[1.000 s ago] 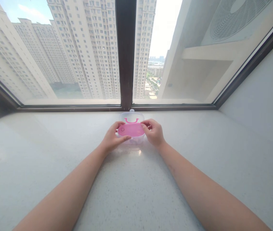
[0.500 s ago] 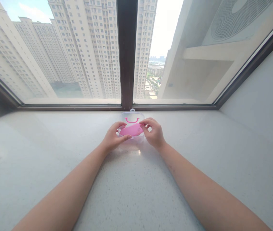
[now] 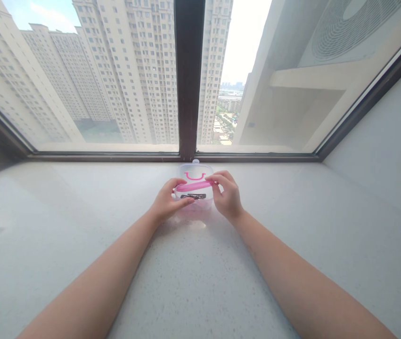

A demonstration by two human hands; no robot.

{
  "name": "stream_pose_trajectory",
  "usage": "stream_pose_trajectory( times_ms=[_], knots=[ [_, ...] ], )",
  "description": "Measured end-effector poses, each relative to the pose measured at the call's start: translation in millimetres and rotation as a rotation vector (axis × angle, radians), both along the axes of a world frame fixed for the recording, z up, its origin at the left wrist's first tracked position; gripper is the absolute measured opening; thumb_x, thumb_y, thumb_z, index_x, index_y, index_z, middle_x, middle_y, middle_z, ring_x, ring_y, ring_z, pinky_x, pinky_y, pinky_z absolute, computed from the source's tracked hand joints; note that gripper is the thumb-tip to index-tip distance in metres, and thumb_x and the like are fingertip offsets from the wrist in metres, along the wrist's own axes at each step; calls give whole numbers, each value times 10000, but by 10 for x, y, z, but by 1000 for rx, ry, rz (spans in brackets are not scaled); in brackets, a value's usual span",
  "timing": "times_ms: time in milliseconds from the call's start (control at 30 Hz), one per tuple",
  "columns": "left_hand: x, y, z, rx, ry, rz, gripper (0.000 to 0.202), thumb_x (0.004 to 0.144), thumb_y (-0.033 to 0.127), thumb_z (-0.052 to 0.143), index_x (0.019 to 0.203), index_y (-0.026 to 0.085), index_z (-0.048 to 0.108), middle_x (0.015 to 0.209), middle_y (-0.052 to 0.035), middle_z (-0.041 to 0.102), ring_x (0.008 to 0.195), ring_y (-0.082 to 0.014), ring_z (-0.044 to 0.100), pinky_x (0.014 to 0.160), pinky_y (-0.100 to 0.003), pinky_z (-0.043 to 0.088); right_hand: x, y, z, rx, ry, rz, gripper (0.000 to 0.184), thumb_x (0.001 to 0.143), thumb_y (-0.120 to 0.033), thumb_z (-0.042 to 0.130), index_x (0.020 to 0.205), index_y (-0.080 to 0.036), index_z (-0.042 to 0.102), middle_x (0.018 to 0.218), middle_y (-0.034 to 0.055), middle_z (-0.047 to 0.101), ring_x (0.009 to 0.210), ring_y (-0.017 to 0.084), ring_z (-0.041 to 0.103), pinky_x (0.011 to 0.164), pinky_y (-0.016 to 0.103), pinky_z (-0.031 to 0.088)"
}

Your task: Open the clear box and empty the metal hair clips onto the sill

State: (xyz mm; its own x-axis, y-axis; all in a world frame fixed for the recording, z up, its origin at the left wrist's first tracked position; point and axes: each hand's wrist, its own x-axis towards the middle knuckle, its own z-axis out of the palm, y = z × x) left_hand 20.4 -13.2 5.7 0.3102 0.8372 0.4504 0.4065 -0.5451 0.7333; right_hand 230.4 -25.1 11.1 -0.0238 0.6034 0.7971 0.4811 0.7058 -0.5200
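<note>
A small clear plastic box [image 3: 196, 200] with a raised clear lid and a pink handle [image 3: 195, 176] sits on the pale stone sill near the window. A pink inner tray [image 3: 193, 186] is lifted and tilted above the box, showing small dark items [image 3: 193, 196] underneath. My left hand [image 3: 167, 201] pinches the tray's left end with thumb and fingers. My right hand [image 3: 226, 195] grips its right end. Both forearms reach in from the bottom of the view.
The speckled white sill [image 3: 80, 226] stretches wide to both sides. A dark window frame [image 3: 188, 80] with a central post runs along the back. A white wall [image 3: 391, 141] rises at the right. Tall buildings show through the glass.
The pink tray has been raised and tipped from lying flat in the box to nearly edge-on, uncovering dark items below. Both hands stayed at its ends.
</note>
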Motion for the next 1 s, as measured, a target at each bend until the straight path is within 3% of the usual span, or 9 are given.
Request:
stream_pose_trajectory(
  times_ms=[200,300,500,667,833,867,933,1000],
  knots=[
    [-7,-2,13,-32,-59,-67,390,877,494,525,1134,206,582,1056,-69,645,955,-238,590,812,-354,457,14,-9,31,15,86,-81,178,914,-186,491,947,-233,660,908,80,606,876,222,584,735,371,533],
    [-6,28,-1,-12,-101,-10,380,932,488,415,1098,202,602,1035,-72,638,950,-231,575,814,-351,455,1,-26,46,18,97,-73,174,916,-192,494,958,-234,657,911,81,610,872,222,588,739,374,535],
    [-11,36,44,159,-66,120,266,933,386,450,813,207,605,857,-48,580,827,-204,546,749,-323,446,-17,-46,35,45,57,9,171,906,-186,511,989,-230,654,921,79,609,866,212,593,751,363,535],
    [-27,24,66,116,-164,197,273,928,373,445,784,194,592,784,-36,583,761,-189,545,714,-314,432,28,-3,-28,-10,3,56,317,827,-226,623,1142,-230,589,960,69,624,856,216,604,779,388,524],
    [-249,174,87,19,-472,466,275,866,408,444,799,176,576,663,-11,563,625,-161,553,611,-279,452,59,26,-67,-39,-3,46,355,814,-248,632,1161,-225,560,997,71,637,923,236,611,823,413,488],
    [-338,223,90,4,-458,566,271,852,390,412,777,177,562,629,-8,547,602,-162,555,585,-275,453,62,29,-72,-49,0,39,344,815,-251,630,1151,-224,561,998,72,636,925,237,612,819,410,485],
    [-543,314,91,-76,-229,777,262,810,341,336,712,191,527,571,-11,524,558,-169,555,532,-276,445,64,39,-86,-74,9,23,329,814,-253,628,1135,-219,563,997,73,633,921,234,613,812,402,483],
    [-743,379,90,-116,-118,828,235,753,317,348,622,201,505,497,-20,484,498,-190,528,477,-299,411,64,57,-104,-95,25,-5,318,811,-253,630,1119,-208,566,990,75,631,912,230,612,806,394,481]
  ],
)
